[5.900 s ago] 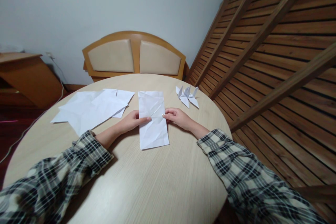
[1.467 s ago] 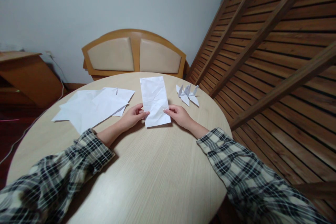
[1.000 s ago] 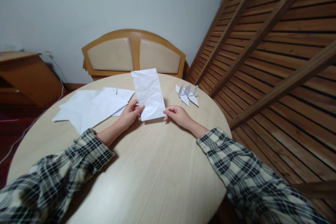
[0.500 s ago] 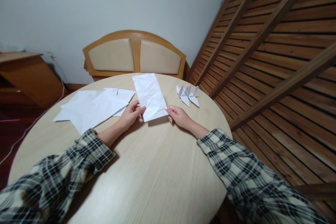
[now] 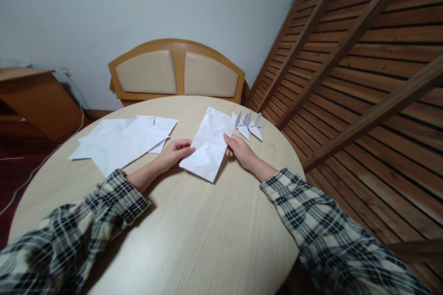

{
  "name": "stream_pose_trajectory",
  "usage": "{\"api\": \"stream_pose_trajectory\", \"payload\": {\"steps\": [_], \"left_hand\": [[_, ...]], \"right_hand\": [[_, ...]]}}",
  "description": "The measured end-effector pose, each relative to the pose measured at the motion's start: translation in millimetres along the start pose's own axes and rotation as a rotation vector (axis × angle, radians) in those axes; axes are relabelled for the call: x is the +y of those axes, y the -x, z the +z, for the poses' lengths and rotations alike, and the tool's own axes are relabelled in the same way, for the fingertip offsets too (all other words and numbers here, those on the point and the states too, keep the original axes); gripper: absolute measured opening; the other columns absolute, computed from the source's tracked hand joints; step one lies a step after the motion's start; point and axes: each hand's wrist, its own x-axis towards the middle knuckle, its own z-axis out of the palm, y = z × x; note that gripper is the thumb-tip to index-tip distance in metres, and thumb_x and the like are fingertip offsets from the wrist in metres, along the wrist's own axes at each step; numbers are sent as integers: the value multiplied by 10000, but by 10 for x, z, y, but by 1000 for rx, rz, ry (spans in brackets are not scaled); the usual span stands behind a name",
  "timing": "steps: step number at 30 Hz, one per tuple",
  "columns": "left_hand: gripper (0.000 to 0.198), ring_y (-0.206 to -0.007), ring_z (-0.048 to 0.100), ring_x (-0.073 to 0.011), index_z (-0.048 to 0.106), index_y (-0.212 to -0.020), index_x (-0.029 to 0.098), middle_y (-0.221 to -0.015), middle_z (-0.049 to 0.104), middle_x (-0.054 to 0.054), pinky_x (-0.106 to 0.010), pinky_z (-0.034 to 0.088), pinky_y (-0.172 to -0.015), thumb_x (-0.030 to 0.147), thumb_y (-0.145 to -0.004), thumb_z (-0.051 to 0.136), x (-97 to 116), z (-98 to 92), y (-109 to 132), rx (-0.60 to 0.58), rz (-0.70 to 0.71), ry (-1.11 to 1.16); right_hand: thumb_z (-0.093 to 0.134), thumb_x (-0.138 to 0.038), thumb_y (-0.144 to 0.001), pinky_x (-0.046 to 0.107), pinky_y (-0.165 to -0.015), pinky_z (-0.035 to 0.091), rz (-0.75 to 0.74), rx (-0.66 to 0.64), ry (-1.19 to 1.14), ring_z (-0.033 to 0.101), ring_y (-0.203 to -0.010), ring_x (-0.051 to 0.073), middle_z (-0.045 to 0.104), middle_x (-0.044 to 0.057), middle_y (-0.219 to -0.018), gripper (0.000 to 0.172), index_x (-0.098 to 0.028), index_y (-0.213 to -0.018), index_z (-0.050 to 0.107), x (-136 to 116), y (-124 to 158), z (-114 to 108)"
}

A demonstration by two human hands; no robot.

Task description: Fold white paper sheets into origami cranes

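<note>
Between my hands is a creased white sheet of paper [image 5: 210, 147], roughly a long rectangle, tilted with its far end to the right. My left hand [image 5: 173, 153] pinches its left edge, the thumb on top and the fingers partly beneath. On the right edge, my right hand [image 5: 239, 150] grips the paper between thumb and curled fingers. Several folded paper cranes [image 5: 249, 125] stand close together just beyond my right hand, partly behind the sheet's far corner. Left of my left hand lie overlapping loose white paper sheets [image 5: 121, 140].
The round light-wood table [image 5: 194, 239] carries everything. Behind it stands a padded headboard [image 5: 145, 73] against the wall. A slatted wooden panel [image 5: 363, 78] leans close on the right. At the far left are a wooden desk [image 5: 34, 101] and a cable [image 5: 44, 161].
The sheet in my hands has turned clockwise and come nearer to me, its far end swinging right toward the cranes. My right hand has shifted its hold farther up the right edge.
</note>
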Motion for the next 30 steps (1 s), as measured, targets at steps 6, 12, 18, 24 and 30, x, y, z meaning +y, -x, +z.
{"api": "stream_pose_trajectory", "payload": {"steps": [6, 12, 18, 24, 30], "left_hand": [[221, -752, 646, -202, 730, -868, 135, -865, 727, -108, -289, 498, -640, 333, -778, 688, -25, -13, -84, 104, 53, 191], [220, -719, 631, -190, 709, -947, 154, -890, 727, -122, -297, 494, -634, 284, -770, 718, -38, 22, -67, -54, 113, -5], [291, -749, 623, -217, 724, -961, 168, -897, 721, -99, -326, 498, -657, 354, -739, 750, 71, 90, 15, -52, 225, -309], [225, -849, 647, -288, 743, -856, 192, -777, 705, -100, -375, 508, -678, 397, -827, 654, -89, 46, -5, 20, 70, -190], [274, -731, 617, -241, 734, -762, 147, -734, 689, -99, -351, 492, -640, 413, -804, 680, -63, 62, 35, 173, -2, -93]], "right_hand": [[749, -509, -712, 201, -429, 321, 51, 68, -260, 419, -436, 60, 580, -34, -543, 404, -193, -655, 503, -15, -15, -9], [694, -348, -817, 212, -553, 492, 165, 130, -548, 561, -525, 81, 727, 27, -748, 211, -187, -776, 565, -113, -3, 74], [612, -347, -906, 229, -654, 549, 190, -31, -542, 629, -634, 93, 752, 85, -958, 207, -163, -814, 640, -127, 68, 239], [610, -407, -906, 213, -609, 521, 233, -201, -425, 636, -662, 97, 733, 91, -858, 308, -131, -837, 728, -90, 126, 390], [644, -488, -860, 240, -638, 522, 197, -180, -381, 634, -678, 108, 725, 87, -842, 356, -141, -818, 712, -75, 121, 372]]}}
